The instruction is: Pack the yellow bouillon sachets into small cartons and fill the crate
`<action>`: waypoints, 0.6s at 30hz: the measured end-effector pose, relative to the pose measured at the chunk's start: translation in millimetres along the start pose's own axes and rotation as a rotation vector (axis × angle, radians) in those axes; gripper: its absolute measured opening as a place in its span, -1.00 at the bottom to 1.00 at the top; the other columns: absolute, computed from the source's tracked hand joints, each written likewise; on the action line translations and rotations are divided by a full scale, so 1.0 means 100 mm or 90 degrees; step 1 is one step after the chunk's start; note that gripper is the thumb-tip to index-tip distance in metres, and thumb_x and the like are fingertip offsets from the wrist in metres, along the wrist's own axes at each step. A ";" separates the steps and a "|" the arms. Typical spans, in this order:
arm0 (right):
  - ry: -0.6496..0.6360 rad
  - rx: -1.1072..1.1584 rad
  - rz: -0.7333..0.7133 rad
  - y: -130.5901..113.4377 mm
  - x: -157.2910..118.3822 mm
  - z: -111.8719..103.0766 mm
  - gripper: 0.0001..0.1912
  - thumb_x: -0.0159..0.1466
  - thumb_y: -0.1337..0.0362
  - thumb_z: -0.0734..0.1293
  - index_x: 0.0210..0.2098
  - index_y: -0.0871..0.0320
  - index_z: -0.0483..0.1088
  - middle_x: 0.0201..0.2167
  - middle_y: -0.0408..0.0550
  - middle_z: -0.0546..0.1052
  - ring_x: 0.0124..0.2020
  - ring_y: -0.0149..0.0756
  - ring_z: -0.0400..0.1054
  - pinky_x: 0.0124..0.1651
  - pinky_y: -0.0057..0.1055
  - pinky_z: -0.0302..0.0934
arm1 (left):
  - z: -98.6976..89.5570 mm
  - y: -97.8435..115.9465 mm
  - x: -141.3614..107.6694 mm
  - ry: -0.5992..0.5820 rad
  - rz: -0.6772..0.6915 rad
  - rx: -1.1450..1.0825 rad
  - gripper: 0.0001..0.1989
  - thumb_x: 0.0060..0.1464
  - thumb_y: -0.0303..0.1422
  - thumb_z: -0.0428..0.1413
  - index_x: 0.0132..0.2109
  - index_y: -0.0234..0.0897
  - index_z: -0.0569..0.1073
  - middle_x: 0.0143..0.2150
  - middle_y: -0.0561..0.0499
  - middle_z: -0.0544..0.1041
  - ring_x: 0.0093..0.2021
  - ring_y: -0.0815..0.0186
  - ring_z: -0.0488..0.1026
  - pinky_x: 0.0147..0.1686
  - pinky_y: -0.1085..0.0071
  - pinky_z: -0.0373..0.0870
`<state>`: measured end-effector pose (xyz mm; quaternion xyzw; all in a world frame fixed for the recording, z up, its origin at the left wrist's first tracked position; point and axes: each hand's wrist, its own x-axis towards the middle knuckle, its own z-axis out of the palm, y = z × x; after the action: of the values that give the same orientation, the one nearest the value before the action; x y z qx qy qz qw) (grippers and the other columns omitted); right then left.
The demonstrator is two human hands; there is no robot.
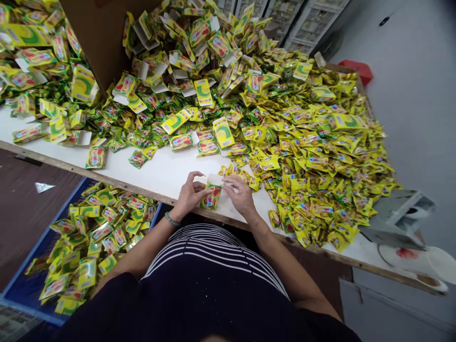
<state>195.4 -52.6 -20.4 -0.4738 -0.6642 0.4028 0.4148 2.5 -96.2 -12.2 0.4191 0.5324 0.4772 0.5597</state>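
At the table's (164, 173) front edge, my left hand (190, 194) has its fingers clamped on a small yellow-green box (213, 195), its white flap raised. My right hand's (242, 195) fingers meet the flap; I can't tell whether they pinch it. Shiny sachets (313, 156) heap rightward.

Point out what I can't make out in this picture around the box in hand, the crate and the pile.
All in the head view:
Inside of the held box: hidden behind its printed front.
Right hand: pinching or only touching the white flap, too small to tell.
Blue crate: near right part hidden by the left arm and shirt.
Sachets: small print too small to read.
Cardboard panel: top cut off by the upper edge.
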 end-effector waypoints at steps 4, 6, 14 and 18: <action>-0.086 0.135 0.076 0.12 -0.09 0.09 -0.58 0.22 -0.05 0.37 -0.12 0.12 0.56 -0.12 0.02 0.59 -0.14 -0.21 0.47 -0.07 -0.28 0.38 | 0.01 -0.01 -0.04 0.000 0.073 0.108 -0.48 -0.02 -0.13 0.32 0.03 -0.21 0.37 -0.28 0.04 0.62 -0.30 0.32 0.55 -0.25 0.43 0.44; -0.099 0.104 0.054 0.14 -0.08 0.10 -0.64 0.24 -0.03 0.36 -0.22 0.14 0.57 -0.22 0.00 0.60 -0.21 -0.24 0.47 -0.13 -0.33 0.37 | 0.02 -0.02 -0.03 -0.021 0.090 0.135 -0.59 0.01 -0.13 0.29 -0.05 -0.23 0.46 -0.31 0.05 0.61 -0.32 0.34 0.52 -0.28 0.45 0.42; -0.101 -0.015 -0.023 0.00 0.06 -0.01 -0.63 0.25 0.09 0.39 0.00 0.11 0.52 -0.17 0.01 0.63 -0.22 -0.22 0.50 -0.09 -0.28 0.38 | -0.01 -0.03 0.05 -0.051 0.024 0.011 -0.53 -0.04 -0.16 0.34 -0.05 -0.26 0.39 -0.37 0.08 0.58 -0.37 0.38 0.51 -0.31 0.48 0.41; -0.184 -0.057 -0.080 -0.17 0.13 -0.09 -0.76 0.34 0.17 0.30 -0.23 0.07 0.63 -0.21 -0.03 0.66 -0.18 -0.21 0.53 -0.04 -0.27 0.36 | -0.01 -0.03 0.05 -0.006 -0.030 -0.061 -0.35 -0.24 -0.25 0.45 -0.06 -0.23 0.29 -0.42 0.12 0.58 -0.40 0.38 0.54 -0.30 0.47 0.44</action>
<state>196.4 -43.0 0.7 -0.3865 -0.7628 0.4097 0.3177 1.5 -91.4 -16.0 0.3815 0.5161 0.4871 0.5923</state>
